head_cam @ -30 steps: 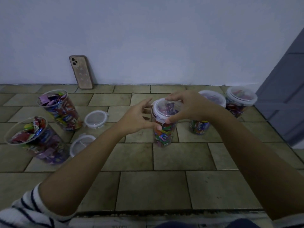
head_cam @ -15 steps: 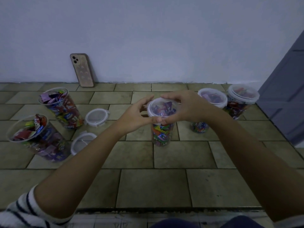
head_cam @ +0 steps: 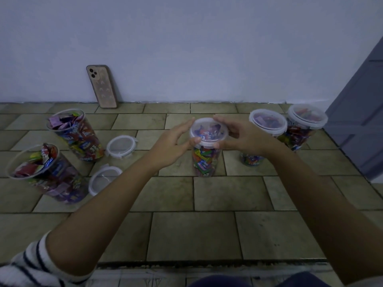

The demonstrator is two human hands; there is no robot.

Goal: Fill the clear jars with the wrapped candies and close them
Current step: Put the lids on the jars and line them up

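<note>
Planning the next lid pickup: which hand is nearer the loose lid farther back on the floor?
Left. The left hand grips the jar lid on its left, just right of the loose lid; the right hand grips its right side, farther off.

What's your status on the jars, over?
Left hand and right hand both grip the lid on the middle jar. Two open jars at left, loose lids beside them. Nothing in the way.

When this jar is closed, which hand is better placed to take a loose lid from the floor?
Probably left. The two loose lids and open jars lie on the left side, nearer the left hand; the right hand would cross the middle jar, whose lid both hands hold.
</note>
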